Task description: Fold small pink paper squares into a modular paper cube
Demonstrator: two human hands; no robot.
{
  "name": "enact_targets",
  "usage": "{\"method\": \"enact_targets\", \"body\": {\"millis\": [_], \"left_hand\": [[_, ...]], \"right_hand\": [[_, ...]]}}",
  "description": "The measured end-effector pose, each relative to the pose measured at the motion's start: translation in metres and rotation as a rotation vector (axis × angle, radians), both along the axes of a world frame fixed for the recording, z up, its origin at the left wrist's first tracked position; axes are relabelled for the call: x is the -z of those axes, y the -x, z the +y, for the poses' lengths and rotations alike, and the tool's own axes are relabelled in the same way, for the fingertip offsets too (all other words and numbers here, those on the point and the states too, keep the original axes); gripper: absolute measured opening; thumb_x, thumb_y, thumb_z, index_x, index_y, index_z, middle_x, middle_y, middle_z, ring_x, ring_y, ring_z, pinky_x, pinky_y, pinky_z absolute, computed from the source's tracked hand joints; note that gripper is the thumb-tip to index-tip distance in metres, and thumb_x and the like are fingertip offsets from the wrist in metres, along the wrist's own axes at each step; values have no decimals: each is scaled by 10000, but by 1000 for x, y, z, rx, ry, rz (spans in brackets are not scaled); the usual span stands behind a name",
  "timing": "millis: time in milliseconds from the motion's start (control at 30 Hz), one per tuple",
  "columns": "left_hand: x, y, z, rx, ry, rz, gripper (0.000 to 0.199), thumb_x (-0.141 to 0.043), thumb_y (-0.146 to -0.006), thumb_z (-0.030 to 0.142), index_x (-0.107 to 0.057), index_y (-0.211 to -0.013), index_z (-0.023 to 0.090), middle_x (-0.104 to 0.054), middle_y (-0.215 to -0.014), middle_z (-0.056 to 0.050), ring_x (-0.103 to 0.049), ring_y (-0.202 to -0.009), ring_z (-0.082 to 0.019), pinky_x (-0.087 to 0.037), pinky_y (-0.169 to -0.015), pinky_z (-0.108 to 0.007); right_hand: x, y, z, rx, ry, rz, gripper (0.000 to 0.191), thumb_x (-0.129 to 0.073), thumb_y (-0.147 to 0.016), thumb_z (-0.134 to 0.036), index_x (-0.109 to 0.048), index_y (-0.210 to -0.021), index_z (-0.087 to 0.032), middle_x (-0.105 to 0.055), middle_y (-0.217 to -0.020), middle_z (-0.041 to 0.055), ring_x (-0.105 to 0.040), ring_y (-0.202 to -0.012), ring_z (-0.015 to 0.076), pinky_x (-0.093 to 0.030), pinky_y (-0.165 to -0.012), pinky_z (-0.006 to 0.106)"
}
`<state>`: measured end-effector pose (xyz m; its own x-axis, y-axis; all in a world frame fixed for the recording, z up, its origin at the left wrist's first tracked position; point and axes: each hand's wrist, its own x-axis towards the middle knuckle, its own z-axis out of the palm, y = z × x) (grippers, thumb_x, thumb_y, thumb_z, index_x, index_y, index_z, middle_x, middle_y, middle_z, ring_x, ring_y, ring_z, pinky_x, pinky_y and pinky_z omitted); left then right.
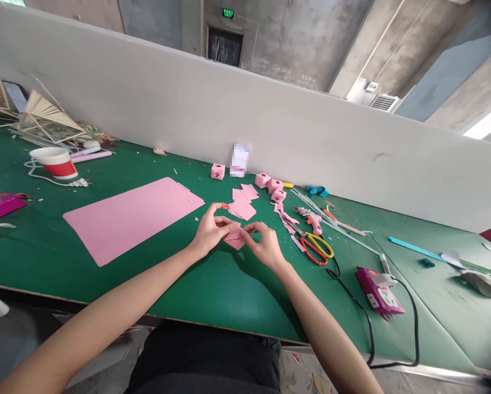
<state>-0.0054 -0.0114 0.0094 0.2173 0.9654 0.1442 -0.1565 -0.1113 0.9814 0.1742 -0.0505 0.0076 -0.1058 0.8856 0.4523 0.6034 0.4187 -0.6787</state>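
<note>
Between my two hands is a small pink paper piece [234,241] with crease lines across it, held above the green table. My left hand [212,231] pinches its upper left edge, and my right hand [262,241] pinches its right side. Just beyond my fingers lie several loose pink paper squares [242,209]. Farther back sit several folded pink paper cubes [218,171] with dark diamond-shaped openings. To the left lies a large pink paper sheet [134,219]. Scissors [317,247] with red and yellow handles lie right of my right hand, beside pink paper strips [287,221].
A pink glue gun [311,220] lies behind the scissors. At the right is a purple power strip [380,293] with a black cable. A red-and-white paper cup [54,162] stands at the left. A phone [240,160] leans on the grey partition [180,104].
</note>
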Motion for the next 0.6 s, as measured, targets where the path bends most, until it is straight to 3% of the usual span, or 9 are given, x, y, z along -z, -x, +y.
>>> {"method": "enact_targets", "body": {"millis": [133, 367, 600], "left_hand": [[2, 0, 1, 37, -36, 31, 704, -843, -726, 359, -429, -1272, 198, -754, -846, -24, -757, -842, -235, -570, -801, -351], [3, 5, -2, 101, -259, 187, 673, -802, -794, 420, -435, -1324, 221, -763, -1009, -63, -740, -998, -250, -541, -949, -401], [-2, 5, -2, 84, -168, 132, 622, -813, -776, 438, -483, -1246, 200, -773, -907, -58, -752, -922, -258, -557, -883, -386]], "right_hand": [[-5, 0, -2, -14, -48, -43, 164, -611, -923, -324, -641, -788, -235, -723, -825, 26, -629, -828, 213, -462, -806, 353], [-9, -1, -5, -7, -74, -141, 147, -623, -933, -292, -668, -803, -240, -749, -845, 16, -646, -852, 224, -427, -848, 388], [-10, -1, -4, 49, -50, -83, 151, -670, -931, -363, -740, -843, -261, -784, -886, 19, -695, -861, 231, -451, -897, 404]]}}
